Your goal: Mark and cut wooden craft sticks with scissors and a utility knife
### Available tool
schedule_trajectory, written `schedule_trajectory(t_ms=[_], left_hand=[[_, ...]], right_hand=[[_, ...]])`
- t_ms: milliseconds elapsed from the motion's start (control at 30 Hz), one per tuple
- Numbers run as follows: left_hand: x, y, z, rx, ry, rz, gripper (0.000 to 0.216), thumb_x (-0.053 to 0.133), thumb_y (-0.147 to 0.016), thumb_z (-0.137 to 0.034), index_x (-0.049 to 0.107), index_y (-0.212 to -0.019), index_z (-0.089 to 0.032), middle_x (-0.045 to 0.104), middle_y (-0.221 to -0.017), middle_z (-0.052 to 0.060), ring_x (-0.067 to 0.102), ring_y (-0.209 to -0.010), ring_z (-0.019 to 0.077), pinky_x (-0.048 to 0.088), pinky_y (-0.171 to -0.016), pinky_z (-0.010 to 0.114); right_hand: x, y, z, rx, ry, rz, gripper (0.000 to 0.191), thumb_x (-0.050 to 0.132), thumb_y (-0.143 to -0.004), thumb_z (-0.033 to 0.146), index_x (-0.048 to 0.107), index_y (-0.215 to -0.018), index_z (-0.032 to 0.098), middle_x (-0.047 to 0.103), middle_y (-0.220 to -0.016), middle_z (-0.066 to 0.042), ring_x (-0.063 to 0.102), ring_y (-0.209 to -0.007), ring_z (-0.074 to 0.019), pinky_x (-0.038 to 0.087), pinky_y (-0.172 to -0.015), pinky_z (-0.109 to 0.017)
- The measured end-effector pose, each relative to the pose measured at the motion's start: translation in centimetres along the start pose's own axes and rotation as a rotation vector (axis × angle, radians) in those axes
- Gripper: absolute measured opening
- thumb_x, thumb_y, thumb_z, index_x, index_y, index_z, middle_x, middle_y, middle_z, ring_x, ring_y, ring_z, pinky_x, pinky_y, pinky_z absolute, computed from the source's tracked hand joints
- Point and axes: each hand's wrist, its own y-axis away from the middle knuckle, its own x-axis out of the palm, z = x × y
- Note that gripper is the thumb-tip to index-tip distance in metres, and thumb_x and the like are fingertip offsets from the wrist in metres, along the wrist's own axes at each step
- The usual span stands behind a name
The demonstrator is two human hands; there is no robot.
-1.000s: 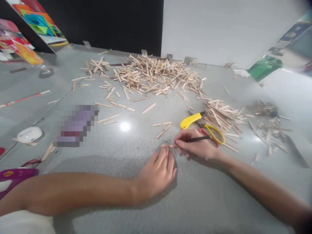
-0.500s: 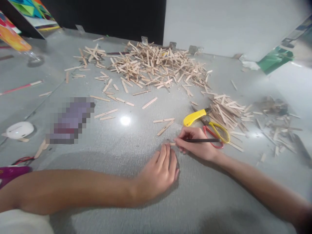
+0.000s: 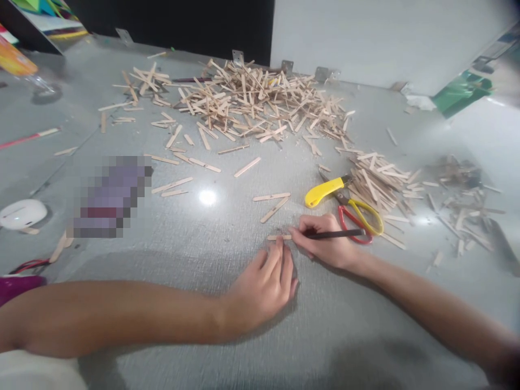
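A short wooden craft stick (image 3: 273, 238) lies flat on the grey table. The fingertips of my left hand (image 3: 266, 279) press down on it, holding it to the tabletop with the fingers bent. In my right hand (image 3: 327, 238) is a dark pencil (image 3: 337, 234), gripped in a writing pinch. Its tip is hidden by the fingers at the stick's right end. Just beyond are two more craft sticks (image 3: 272, 197). Scissors with red and yellow handles (image 3: 368, 216) and a cutter with a yellow handle (image 3: 324, 193) lie beyond my right hand, against a stack of craft sticks (image 3: 374, 184).
A big heap of craft sticks (image 3: 252, 100) spreads along the back by a black and white panel. On the left lie a pixelated flat object (image 3: 114, 195), a white rounded object (image 3: 24, 214) and a bottle (image 3: 24, 65). A green container (image 3: 461, 95) stands far right.
The view has shifted slightly. My left fingertips now uncover more of the stick's left end. The pencil has tilted a little, its back end slightly higher; both hands stay at the same stick.
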Motion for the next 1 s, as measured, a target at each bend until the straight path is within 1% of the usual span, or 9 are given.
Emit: schedule_trajectory(t_ms=[133,233,300,400,467,633,833,1000], left_hand=[[-0.26,-0.19,0.33,0.013,0.005,0.029,0.052,0.046,-0.115,-0.03,0.077,-0.129,0.009,0.081,-0.13,0.03,0.079,-0.104,0.0323,0.058,-0.088,0.041],[-0.26,-0.2,0.38,0.027,0.029,0.039,0.051,0.046,-0.115,-0.029,0.076,-0.132,0.01,0.079,-0.135,0.031,0.079,-0.104,0.031,0.06,-0.083,0.038],[-0.22,-0.14,0.29,0.014,0.05,0.035,0.05,0.047,-0.115,-0.028,0.077,-0.131,0.009,0.079,-0.134,0.032,0.081,-0.102,0.0303,0.062,-0.075,0.036],[-0.2,-0.03,0.14,-0.011,0.067,0.063,0.05,0.047,-0.114,-0.027,0.076,-0.132,0.009,0.077,-0.135,0.034,0.081,-0.077,0.0249,0.057,-0.053,0.031],[-0.18,0.01,0.09,-0.014,0.071,0.076,0.049,0.046,-0.112,-0.026,0.076,-0.132,0.008,0.076,-0.136,0.035,0.077,-0.063,0.0214,0.054,-0.046,0.03],[-0.12,0.03,0.09,-0.011,0.057,0.077,0.049,0.05,-0.11,-0.028,0.078,-0.13,0.007,0.075,-0.137,0.035,0.074,-0.055,0.0199,0.054,-0.043,0.03],[-0.23,-0.1,0.13,-0.006,0.049,0.076,0.049,0.053,-0.109,-0.029,0.078,-0.129,0.007,0.075,-0.135,0.035,0.073,-0.053,0.0197,0.054,-0.041,0.03],[-0.31,-0.17,0.13,-0.006,0.056,0.084,0.049,0.05,-0.109,-0.027,0.077,-0.13,0.008,0.074,-0.136,0.036,0.073,-0.053,0.0206,0.054,-0.041,0.031]], right_hand=[[0.12,0.0,-0.22,0.01,-0.01,-0.005,0.053,0.069,-0.106,0.049,0.045,-0.064,0.028,0.049,-0.045,0.007,0.045,-0.041,-0.0125,0.032,-0.045,-0.03],[0.16,0.0,-0.21,0.021,-0.019,-0.004,0.051,0.068,-0.107,0.048,0.046,-0.065,0.028,0.051,-0.044,0.007,0.046,-0.038,-0.0126,0.033,-0.043,-0.03],[0.15,0.0,-0.15,0.025,-0.021,-0.005,0.051,0.068,-0.107,0.048,0.047,-0.065,0.028,0.051,-0.044,0.007,0.046,-0.037,-0.0125,0.033,-0.042,-0.03],[0.12,-0.01,-0.11,0.027,-0.022,-0.007,0.05,0.069,-0.106,0.047,0.047,-0.065,0.028,0.051,-0.044,0.007,0.046,-0.037,-0.0125,0.033,-0.043,-0.03],[0.11,-0.01,-0.13,0.027,-0.022,-0.011,0.05,0.069,-0.106,0.047,0.047,-0.065,0.028,0.051,-0.044,0.006,0.046,-0.037,-0.0127,0.033,-0.043,-0.03],[0.15,0.0,-0.1,0.03,-0.026,-0.017,0.05,0.069,-0.106,0.047,0.048,-0.064,0.028,0.052,-0.043,0.006,0.046,-0.036,-0.0129,0.032,-0.041,-0.03],[0.2,-0.08,0.03,0.034,-0.026,-0.024,0.052,0.069,-0.106,0.048,0.048,-0.063,0.027,0.052,-0.043,0.006,0.046,-0.036,-0.0123,0.033,-0.041,-0.029],[0.22,-0.09,-0.06,0.03,-0.019,-0.024,0.053,0.069,-0.107,0.05,0.049,-0.063,0.027,0.052,-0.042,0.006,0.044,-0.036,-0.0118,0.032,-0.041,-0.029]])
